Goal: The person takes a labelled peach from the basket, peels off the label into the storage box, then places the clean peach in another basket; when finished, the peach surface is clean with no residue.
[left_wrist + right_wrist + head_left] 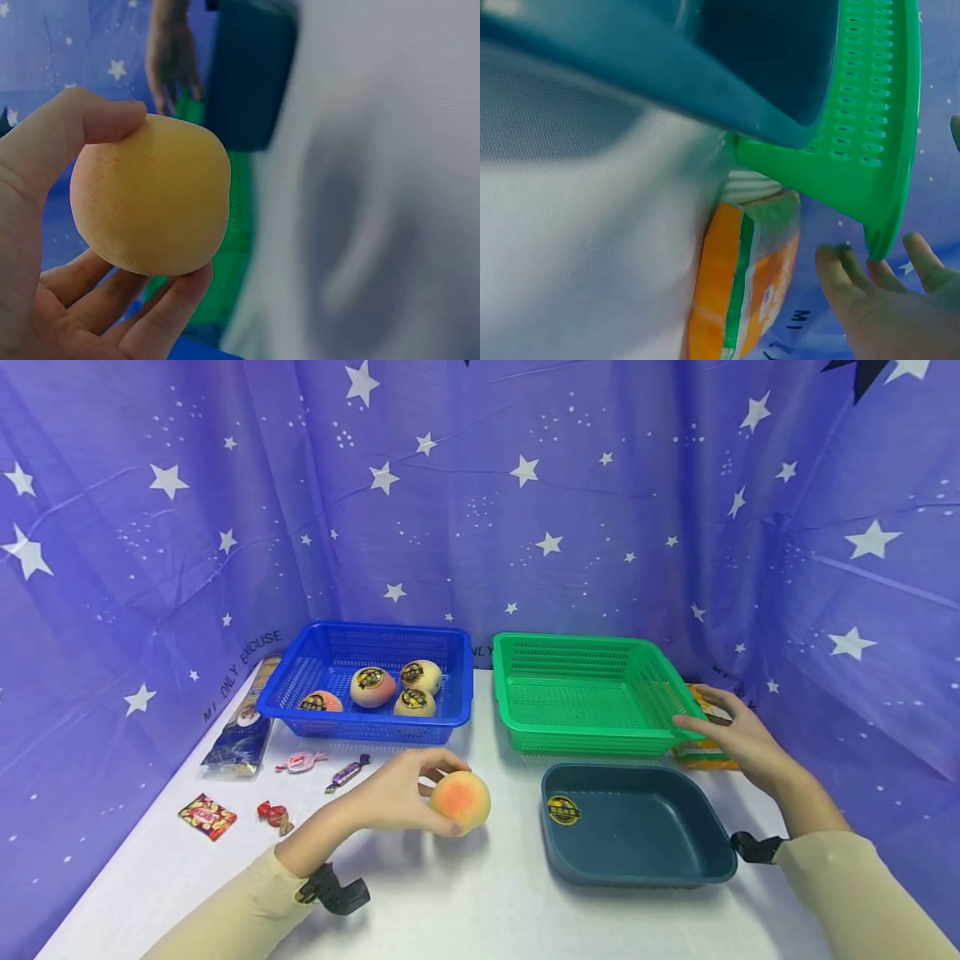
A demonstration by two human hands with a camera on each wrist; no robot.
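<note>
Low in the centre of the head view, your left hand [390,793] holds a peach [461,802] just above the white table [465,902]. Your left wrist view shows the grip itself: thumb on top, fingers [161,304] curled beneath the fruit. To the right lies a dark teal tray [637,827]. Behind it stands a green basket [585,693], and your right hand [738,735] rests, fingers nearly straight, at its right rim, holding nothing. Only the right wrist view clearly shows the orange packet [742,285] lying beside that corner. Farther back, left of centre, a blue basket [330,656] contains four more peaches [372,687].
</note>
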